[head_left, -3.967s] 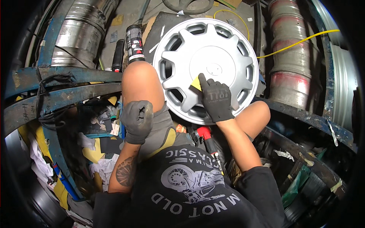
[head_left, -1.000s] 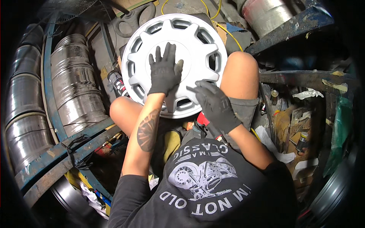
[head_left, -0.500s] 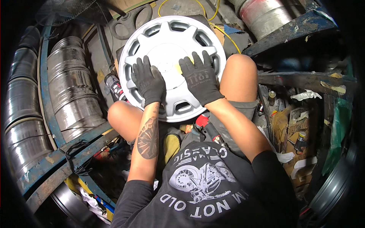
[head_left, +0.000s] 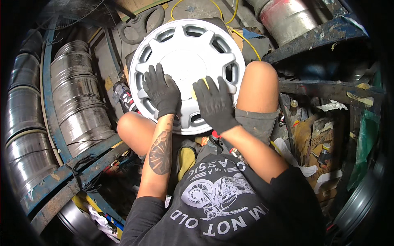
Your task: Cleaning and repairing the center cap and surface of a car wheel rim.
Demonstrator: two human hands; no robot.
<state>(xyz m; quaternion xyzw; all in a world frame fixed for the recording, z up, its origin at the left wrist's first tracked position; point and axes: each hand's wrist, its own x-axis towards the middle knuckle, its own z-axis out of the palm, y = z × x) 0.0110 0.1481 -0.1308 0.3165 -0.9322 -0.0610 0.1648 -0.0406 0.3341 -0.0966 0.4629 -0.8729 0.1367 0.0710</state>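
A silver-white car wheel rim [head_left: 180,49] with slots around its edge lies face up between my knees. My left hand [head_left: 161,92], in a black work glove, rests flat on the left part of its face with the fingers spread. My right hand [head_left: 215,102], gloved the same way, presses a yellow pad [head_left: 194,93] against the lower right of the face. Most of the pad is hidden beneath the fingers; only its edges show. What the pad is made of I cannot make out.
Stacked metal wheel rims [head_left: 78,90] stand at the left behind a blue metal frame [head_left: 55,176]. More rims [head_left: 287,20] sit on a rack at the upper right. A yellow hose [head_left: 248,41] runs behind the wheel. A spray can [head_left: 123,93] lies left of it.
My right hand has slid down the wheel's face toward me with the yellow pad. The left hand stays in nearly the same place, and the wheel looks about where it was.
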